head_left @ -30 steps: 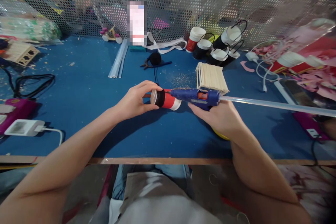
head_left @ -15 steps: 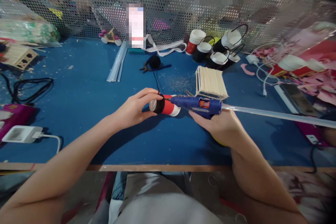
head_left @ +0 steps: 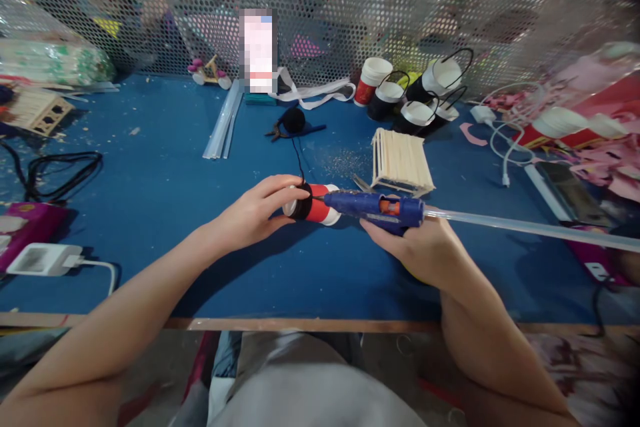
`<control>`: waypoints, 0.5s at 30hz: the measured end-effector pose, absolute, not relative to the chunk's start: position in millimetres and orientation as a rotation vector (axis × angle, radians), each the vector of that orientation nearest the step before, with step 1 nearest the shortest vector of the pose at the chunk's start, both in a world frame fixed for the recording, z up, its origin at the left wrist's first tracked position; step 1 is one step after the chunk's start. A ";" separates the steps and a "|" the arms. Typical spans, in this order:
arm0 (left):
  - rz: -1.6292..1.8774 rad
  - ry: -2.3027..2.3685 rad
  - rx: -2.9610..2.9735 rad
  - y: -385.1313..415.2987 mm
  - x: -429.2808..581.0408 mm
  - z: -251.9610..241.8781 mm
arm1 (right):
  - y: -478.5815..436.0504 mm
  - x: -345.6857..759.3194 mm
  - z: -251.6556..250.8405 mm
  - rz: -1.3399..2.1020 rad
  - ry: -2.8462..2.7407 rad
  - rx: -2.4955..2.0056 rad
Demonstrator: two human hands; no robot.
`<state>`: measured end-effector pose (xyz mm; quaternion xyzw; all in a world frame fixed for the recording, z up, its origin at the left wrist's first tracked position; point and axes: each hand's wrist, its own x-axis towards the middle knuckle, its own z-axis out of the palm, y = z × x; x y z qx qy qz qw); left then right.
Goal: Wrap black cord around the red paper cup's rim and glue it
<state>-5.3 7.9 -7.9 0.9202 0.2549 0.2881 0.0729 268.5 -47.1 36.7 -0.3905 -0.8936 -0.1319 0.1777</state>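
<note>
A red and white paper cup (head_left: 319,212) lies on its side on the blue table, with black yarn wound round one end. My left hand (head_left: 263,208) grips that wound end between thumb and fingers. From the cup a strand of yarn runs back to a black yarn ball (head_left: 294,120). My right hand (head_left: 425,247) is wrapped round the handle of a blue hot glue gun (head_left: 367,205). The gun's nozzle points left and meets the cup at the edge of the yarn. A long clear glue stick (head_left: 505,221) sticks out of the gun's rear.
Behind the gun stands a popsicle-stick frame (head_left: 403,159). Several yarn-wrapped cups with handles (head_left: 417,117) are at the back right. Pliers (head_left: 277,130) lie by the yarn ball, loose glue sticks (head_left: 220,121) left of it. A perforated metal screen (head_left: 320,7) closes off the back.
The view has tilted slightly, so things sit a little lower. Both hands keep their holds, and the glue gun's nozzle stays at the yarn's edge on the cup.
</note>
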 end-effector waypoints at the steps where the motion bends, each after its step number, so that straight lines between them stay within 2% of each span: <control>1: 0.859 0.757 2.772 7.5 -5.0 -6.7 | -46.3 268.3 36.5 -0.358 -2.525 -1.123; 8: 0.828 0.699 2.792 3.8 -2.5 -1.1 | -39.8 270.4 27.0 0.128 -2.251 -1.374; 15: 0.806 0.713 2.772 4.2 -3.0 -2.8 | -41.1 261.0 17.3 0.245 -2.048 -1.427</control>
